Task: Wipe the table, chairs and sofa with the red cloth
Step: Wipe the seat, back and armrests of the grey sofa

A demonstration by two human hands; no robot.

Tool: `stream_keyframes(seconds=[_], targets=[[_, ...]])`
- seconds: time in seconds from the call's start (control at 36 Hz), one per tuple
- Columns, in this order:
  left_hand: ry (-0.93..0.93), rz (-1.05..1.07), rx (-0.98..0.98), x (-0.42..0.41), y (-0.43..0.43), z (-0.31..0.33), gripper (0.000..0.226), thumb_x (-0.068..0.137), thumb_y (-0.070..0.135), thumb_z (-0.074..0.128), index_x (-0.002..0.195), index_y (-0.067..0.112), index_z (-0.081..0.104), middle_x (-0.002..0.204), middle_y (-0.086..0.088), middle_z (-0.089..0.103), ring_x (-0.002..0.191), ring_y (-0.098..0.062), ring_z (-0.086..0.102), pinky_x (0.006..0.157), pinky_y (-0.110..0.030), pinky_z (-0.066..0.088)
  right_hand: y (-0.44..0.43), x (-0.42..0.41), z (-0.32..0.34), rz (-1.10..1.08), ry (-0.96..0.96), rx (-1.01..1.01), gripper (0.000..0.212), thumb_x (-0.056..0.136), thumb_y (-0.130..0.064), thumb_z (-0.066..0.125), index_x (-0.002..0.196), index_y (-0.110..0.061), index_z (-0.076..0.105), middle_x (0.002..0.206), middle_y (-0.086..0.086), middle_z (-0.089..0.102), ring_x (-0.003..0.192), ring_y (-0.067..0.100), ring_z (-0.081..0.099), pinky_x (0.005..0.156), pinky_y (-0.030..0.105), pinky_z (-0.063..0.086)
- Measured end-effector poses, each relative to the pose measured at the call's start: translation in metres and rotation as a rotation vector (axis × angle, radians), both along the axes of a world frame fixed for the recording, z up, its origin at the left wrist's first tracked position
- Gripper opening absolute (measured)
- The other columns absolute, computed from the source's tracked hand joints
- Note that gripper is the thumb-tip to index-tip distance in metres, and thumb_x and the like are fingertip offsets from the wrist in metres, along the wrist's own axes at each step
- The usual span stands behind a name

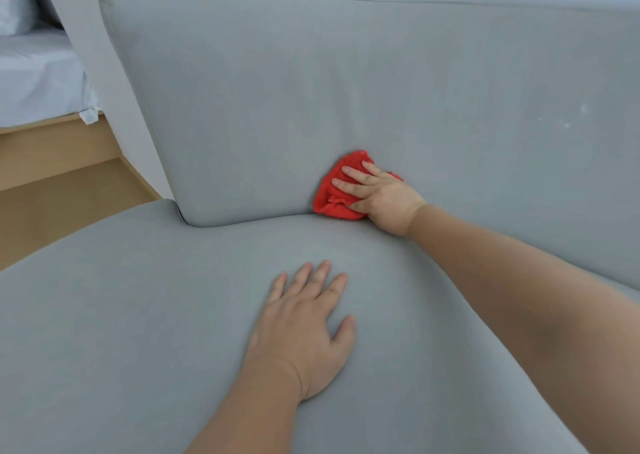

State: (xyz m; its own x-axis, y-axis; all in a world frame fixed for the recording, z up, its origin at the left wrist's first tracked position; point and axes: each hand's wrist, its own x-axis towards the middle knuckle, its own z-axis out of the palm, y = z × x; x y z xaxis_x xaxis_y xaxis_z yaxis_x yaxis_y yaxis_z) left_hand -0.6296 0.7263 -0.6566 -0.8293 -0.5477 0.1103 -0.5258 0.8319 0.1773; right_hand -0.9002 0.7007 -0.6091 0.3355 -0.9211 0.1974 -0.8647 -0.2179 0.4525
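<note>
Against sofa (pixel 242 89) backrest, crumpled red cloth (pixel 334 199), right hand (pixel 384 197) pressing

Red cloth (pixel 337 200): crumpled into a wad, pressed vs sofa (pixel 242 89) backrest, low down, just above the seam w/ the seat cushion. My right hand (pixel 381 199) flat on it, fingers spread. Sofa: light grey fabric, piped edges, few white specks on backrest upper right.
</note>
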Motion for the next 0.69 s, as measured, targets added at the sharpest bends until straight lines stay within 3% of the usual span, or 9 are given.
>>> stream_keyframes(seconds=[0.22,0.28,0.39,0.5,0.69], targets=[[0.005,0.001,-0.010,0.001,0.004,-0.001,0.078,0.075,0.063,-0.005,0.150,0.040,0.003,0.159,0.016,-0.004,0.145,-0.006,-0.008,0.116,-0.034,-0.011,0.008,-0.002,0.005,0.028,0.182,-0.054,0.016,0.077,-0.014,0.077,0.090,-0.022,0.078,0.135,0.007,0.057,0.126,0.036,0.050,0.105,0.055,0.032],[0.008,-0.001,-0.013,0.000,0.003,-0.001,0.078,0.075,0.063,-0.004,0.150,0.041,0.004,0.159,0.016,-0.004,0.145,-0.007,-0.007,0.116,-0.034,-0.010,0.011,-0.007,0.011,0.056,0.196,-0.079,0.014,0.083,-0.014,0.069,0.091,-0.021,0.078,0.134,0.007,0.057,0.126,0.035,0.051,0.105,0.054,0.035],[-0.001,0.001,-0.011,-0.001,0.001,-0.001,0.079,0.075,0.063,-0.004,0.150,0.041,0.004,0.159,0.016,-0.004,0.145,-0.007,-0.008,0.116,-0.034,-0.010,0.019,-0.021,0.038,0.068,0.227,-0.151,0.037,0.089,-0.019,0.041,0.089,-0.016,0.078,0.129,0.011,0.061,0.120,0.038,0.056,0.100,0.056,0.039],[-0.019,0.013,-0.025,-0.001,-0.001,-0.001,0.080,0.073,0.062,-0.007,0.150,0.040,0.002,0.159,0.016,-0.005,0.145,-0.006,-0.009,0.116,-0.034,-0.011,0.029,-0.034,0.081,0.003,0.249,-0.229,0.035,0.087,-0.015,0.042,0.093,-0.010,0.076,0.131,0.016,0.058,0.119,0.044,0.054,0.100,0.061,0.035],[-0.035,0.018,-0.021,0.000,0.002,-0.001,0.081,0.072,0.062,-0.010,0.150,0.040,0.003,0.159,0.016,-0.005,0.145,-0.006,-0.008,0.117,-0.034,-0.010,0.043,-0.047,0.147,-0.231,0.145,-0.402,0.042,0.088,-0.019,0.043,0.123,-0.009,0.065,0.148,0.018,0.039,0.136,0.046,0.032,0.114,0.054,0.018]])
